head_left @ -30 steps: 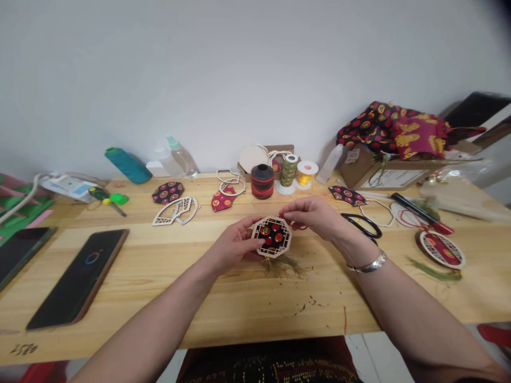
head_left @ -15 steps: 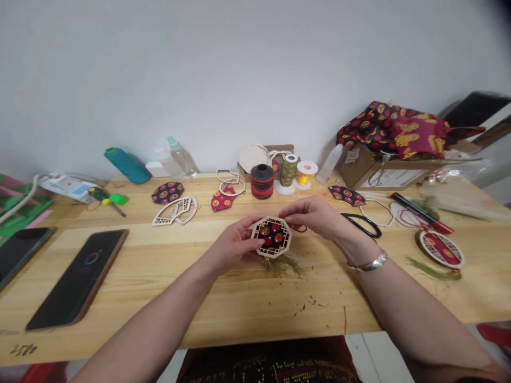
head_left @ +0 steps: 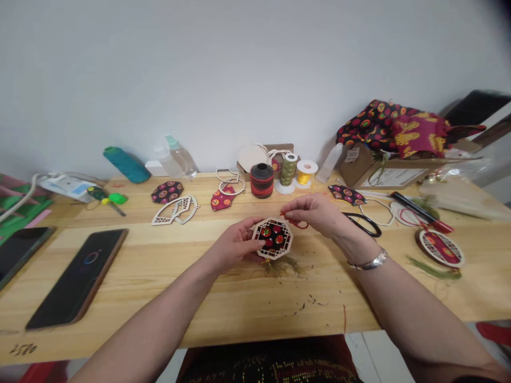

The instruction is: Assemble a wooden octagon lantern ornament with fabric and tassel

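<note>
My left hand (head_left: 241, 242) grips an octagonal pendant (head_left: 275, 236) by its left side, thumb on the front. The pendant has a pale wooden lattice frame around dark cloth with red and orange round motifs. A green tassel (head_left: 285, 266) hangs from its lower edge onto the table. At the pendant's top, the fingertips of my right hand (head_left: 309, 213) pinch a red cord (head_left: 301, 225), part of which loops out below the fingers. The exact spot where the cord meets the frame is partly covered by my fingertips.
Behind my hands stand a red-and-black thread spool (head_left: 262, 181), a green spool (head_left: 288, 173) and a yellow spool (head_left: 305, 173). Black-handled scissors (head_left: 363, 224) and a finished oval pendant (head_left: 441, 248) lie right. Wooden frames (head_left: 175, 211) and a phone (head_left: 77, 279) lie left.
My right fingertips have shifted slightly up and left along the pendant's top, and more of the red cord shows. The pendant has turned and moved a little in my left hand.
</note>
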